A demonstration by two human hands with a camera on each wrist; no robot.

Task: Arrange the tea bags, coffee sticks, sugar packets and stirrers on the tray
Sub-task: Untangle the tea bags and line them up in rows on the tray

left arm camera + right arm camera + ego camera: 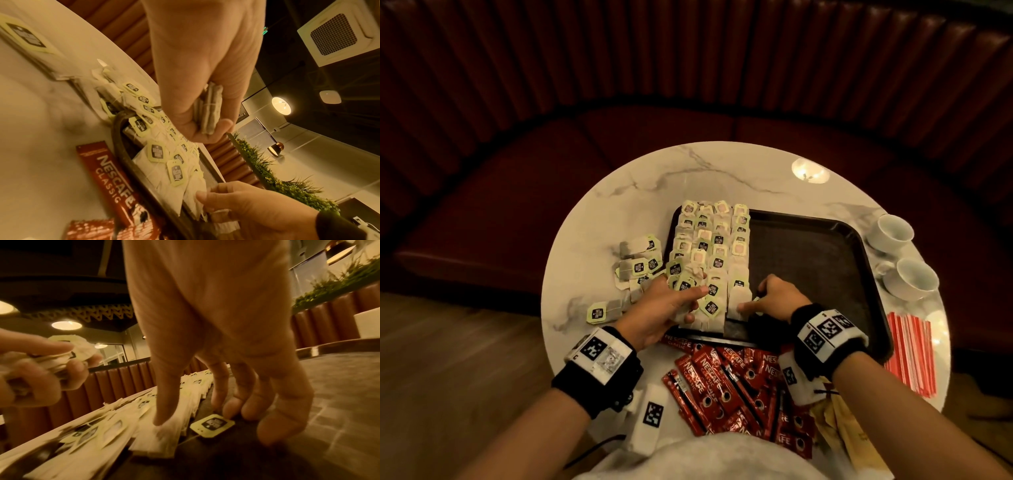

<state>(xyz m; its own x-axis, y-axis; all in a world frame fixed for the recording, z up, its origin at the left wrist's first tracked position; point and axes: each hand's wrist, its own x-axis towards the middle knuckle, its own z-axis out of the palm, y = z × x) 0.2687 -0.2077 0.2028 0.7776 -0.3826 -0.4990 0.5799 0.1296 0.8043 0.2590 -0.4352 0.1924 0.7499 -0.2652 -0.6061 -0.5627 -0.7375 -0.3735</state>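
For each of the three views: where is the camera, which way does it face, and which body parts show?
Head: above, facing down at the tray on the table; both forearms show.
Left wrist: looks along the left hand, which grips a stack of tea bags.
Right wrist: low over the tray, along the right hand, whose fingertips touch a tea bag tag.
Shared: all show both hands.

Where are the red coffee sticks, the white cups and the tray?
coffee sticks (726, 387), head view, middle of the red pile.
cups (916, 278), head view, inside of the nearer cup.
tray (811, 253), head view, bare dark floor.
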